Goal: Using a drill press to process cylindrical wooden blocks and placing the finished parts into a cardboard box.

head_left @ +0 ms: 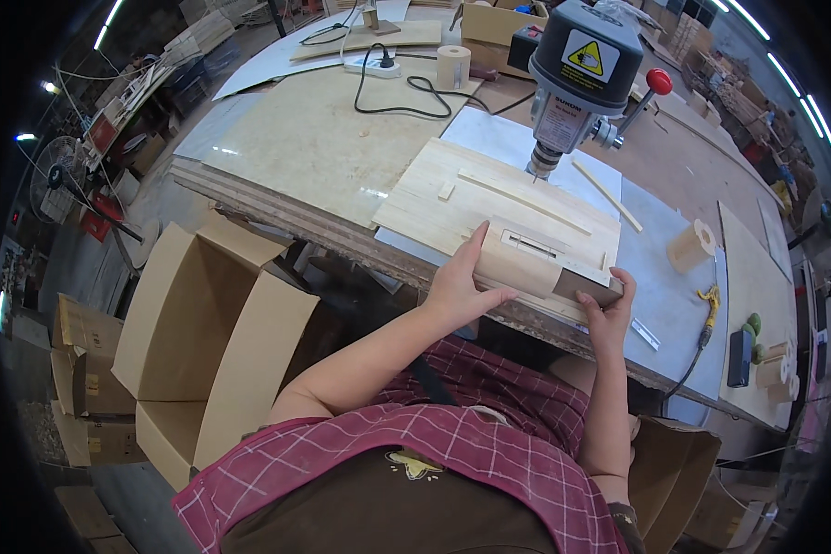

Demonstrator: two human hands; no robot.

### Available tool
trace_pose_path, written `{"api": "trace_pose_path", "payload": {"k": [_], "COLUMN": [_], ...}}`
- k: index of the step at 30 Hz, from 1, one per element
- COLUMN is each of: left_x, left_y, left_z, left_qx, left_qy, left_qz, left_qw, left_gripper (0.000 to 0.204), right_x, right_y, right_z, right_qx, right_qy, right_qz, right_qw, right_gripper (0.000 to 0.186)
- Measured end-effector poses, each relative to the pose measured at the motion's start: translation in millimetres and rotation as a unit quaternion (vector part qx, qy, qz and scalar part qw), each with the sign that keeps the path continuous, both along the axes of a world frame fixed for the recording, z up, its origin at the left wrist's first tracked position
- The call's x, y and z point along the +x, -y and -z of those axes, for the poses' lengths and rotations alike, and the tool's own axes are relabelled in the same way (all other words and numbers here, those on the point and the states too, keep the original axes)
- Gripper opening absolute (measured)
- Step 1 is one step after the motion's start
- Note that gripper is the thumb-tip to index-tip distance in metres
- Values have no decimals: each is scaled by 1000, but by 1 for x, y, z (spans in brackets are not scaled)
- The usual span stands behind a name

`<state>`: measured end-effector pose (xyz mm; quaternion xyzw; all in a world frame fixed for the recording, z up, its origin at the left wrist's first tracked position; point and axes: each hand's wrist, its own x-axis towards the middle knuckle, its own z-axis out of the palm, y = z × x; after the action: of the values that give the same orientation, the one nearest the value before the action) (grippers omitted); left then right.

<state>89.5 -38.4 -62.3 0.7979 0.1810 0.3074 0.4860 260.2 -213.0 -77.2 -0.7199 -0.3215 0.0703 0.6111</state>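
Both my hands hold a pale wooden box (519,268) near the table's front edge. It has a rounded front and a narrow slot in its top, and its right end looks dark. My left hand (462,284) grips the left end, thumb along the front. Around the right end are the fingers and thumb of my right hand (609,303). Under and behind the box lies a plywood board (415,198) with a long wooden strip (526,201) and a small block (446,191) on it. Just beyond the box, the bit of a bench drill press (545,162) points down over the board.
The drill's red-knobbed lever (658,81) sticks out right. A loose wooden stick (608,194), a wooden cylinder (691,246) and a yellow-tipped corded tool (708,305) lie to the right. A power strip (372,66) with black cord is at the back. An open cardboard box (180,319) stands left below the table.
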Motion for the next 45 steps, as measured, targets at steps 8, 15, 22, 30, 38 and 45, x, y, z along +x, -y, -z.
{"api": "trace_pose_path", "payload": {"k": [8,15,22,30,38,45], "left_x": [10,18,35,56,51,56], "left_y": [-10,-14,-23,-37,-61,-74], "left_z": [0,-10,1,16,-8,5], "left_qx": [-94,-236,-212,-160,-161,-95], "left_qy": [15,44,89,85,19,19], "left_qz": [-10,5,16,-17,-7,-20], "left_qw": [995,971,973,983,987,995], "left_gripper": [88,91,92,87,87,89], "right_x": [3,9,21,35,20,27], "right_y": [-14,-31,-39,-54,-69,-79], "right_z": [-1,-7,-6,5,-15,-13], "right_qx": [-10,-48,-33,46,-46,-54], "right_qy": [3,84,86,71,72,45], "right_qz": [9,20,24,-1,59,57], "right_qw": [1000,995,995,996,995,996], "right_gripper": [54,53,53,54,53,51]}}
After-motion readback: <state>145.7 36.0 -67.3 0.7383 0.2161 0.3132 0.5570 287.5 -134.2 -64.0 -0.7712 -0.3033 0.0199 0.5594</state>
